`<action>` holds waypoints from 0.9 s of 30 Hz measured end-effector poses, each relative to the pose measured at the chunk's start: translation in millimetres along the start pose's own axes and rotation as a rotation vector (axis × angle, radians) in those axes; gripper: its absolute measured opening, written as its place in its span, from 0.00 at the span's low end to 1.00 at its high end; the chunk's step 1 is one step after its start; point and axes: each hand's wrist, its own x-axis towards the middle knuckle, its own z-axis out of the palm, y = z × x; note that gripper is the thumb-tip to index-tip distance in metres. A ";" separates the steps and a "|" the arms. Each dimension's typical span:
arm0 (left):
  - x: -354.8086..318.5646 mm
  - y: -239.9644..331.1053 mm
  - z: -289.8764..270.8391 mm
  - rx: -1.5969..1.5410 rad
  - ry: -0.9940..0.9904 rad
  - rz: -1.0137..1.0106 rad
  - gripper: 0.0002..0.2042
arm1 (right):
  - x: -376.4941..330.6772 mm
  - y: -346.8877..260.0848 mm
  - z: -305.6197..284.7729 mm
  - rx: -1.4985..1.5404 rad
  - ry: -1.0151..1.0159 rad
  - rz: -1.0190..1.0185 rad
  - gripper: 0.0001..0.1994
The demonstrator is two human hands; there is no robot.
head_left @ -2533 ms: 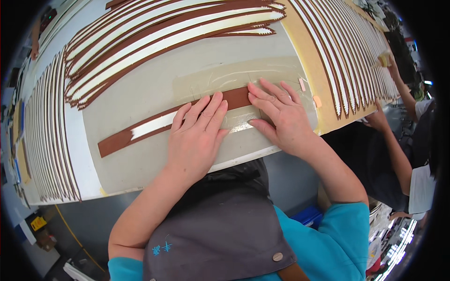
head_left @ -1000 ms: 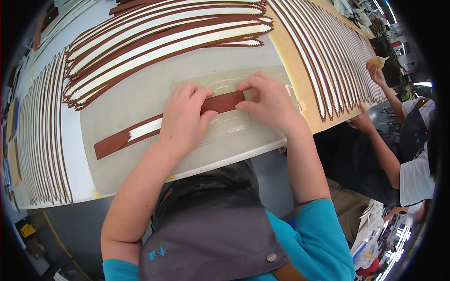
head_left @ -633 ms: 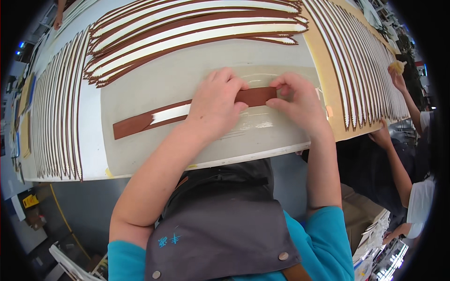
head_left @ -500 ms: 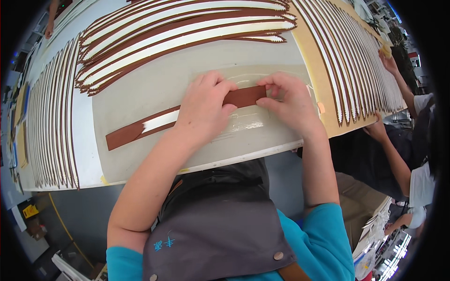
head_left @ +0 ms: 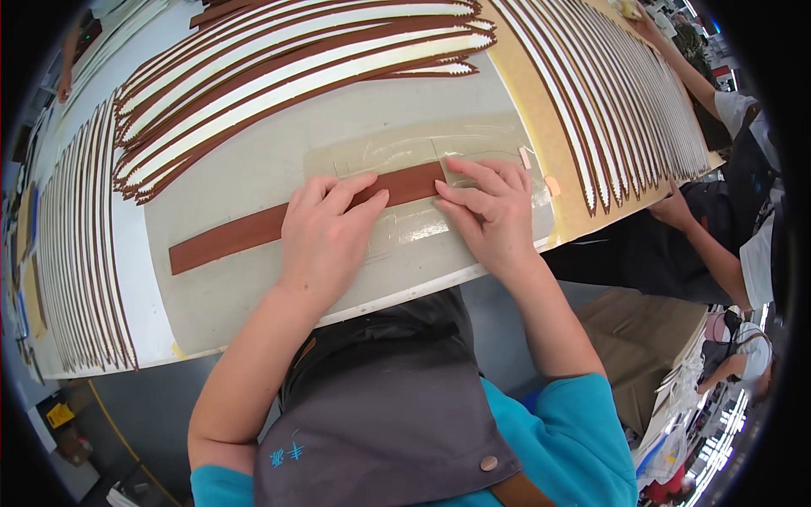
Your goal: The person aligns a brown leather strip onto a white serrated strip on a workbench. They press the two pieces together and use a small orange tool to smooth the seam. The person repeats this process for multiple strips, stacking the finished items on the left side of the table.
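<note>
A long, flat brown strip (head_left: 228, 234), leather-like, lies slightly slanted on the grey mat (head_left: 245, 313) in front of me. Across its middle, my left hand (head_left: 325, 232) is closed with fingertips and thumb along the two edges. At the strip's right end is my right hand (head_left: 494, 207), with its fingers bent and the thumb at the end's lower corner. Part of the strip is hidden beneath the left hand. Under its right half lies a clear, shiny sheet (head_left: 422, 226) marked with thin lines.
Brown-and-white strips with jagged ends are heaped (head_left: 296, 80) beyond the mat. Similar strips stand in rows at left (head_left: 84, 245) and on a tan board at right (head_left: 608, 110). A co-worker's arm (head_left: 710, 253) reaches the table's right edge.
The strip's white inner face, visible earlier, is now covered by brown. My left hand has moved left and nearer along it. My right hand's index finger has spread out from its thumb.
</note>
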 end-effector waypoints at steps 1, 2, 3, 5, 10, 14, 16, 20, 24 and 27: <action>-1.2 -1.0 0.6 -0.033 -0.010 -0.013 0.13 | -2.8 -2.9 -2.0 -0.012 -0.018 -0.001 0.13; -0.2 -1.1 -0.3 -0.061 -0.016 -0.024 0.13 | -2.6 -5.6 -5.7 -0.023 -0.031 -0.005 0.14; 0.6 -1.4 -0.9 -0.089 -0.023 -0.035 0.13 | -3.0 -6.8 -7.9 -0.034 -0.045 -0.010 0.16; -0.6 -3.3 0.2 -0.088 -0.013 -0.028 0.13 | -5.8 -5.5 -8.2 -0.034 -0.067 -0.009 0.18; 0.8 -0.4 -0.3 -0.113 -0.023 -0.068 0.13 | -7.3 -6.3 -9.7 -0.021 -0.089 0.032 0.23; 0.2 -2.4 0.1 -0.126 -0.022 -0.082 0.13 | -6.7 -6.9 -9.8 -0.049 -0.135 0.012 0.27; 1.7 -2.1 -0.1 -0.136 -0.027 -0.089 0.13 | -5.8 -7.7 -10.2 -0.058 -0.155 0.027 0.28; 4.0 0.1 -2.3 -0.147 -0.045 -0.095 0.12 | -6.4 -7.6 -9.5 -0.068 -0.173 0.037 0.28; 4.1 -0.7 -1.1 -0.156 -0.056 -0.097 0.12 | -5.0 -7.3 -10.4 -0.059 -0.185 0.046 0.28; 5.5 1.0 -2.5 -0.152 -0.067 -0.098 0.12 | -5.0 -7.4 -10.3 -0.055 -0.172 0.054 0.28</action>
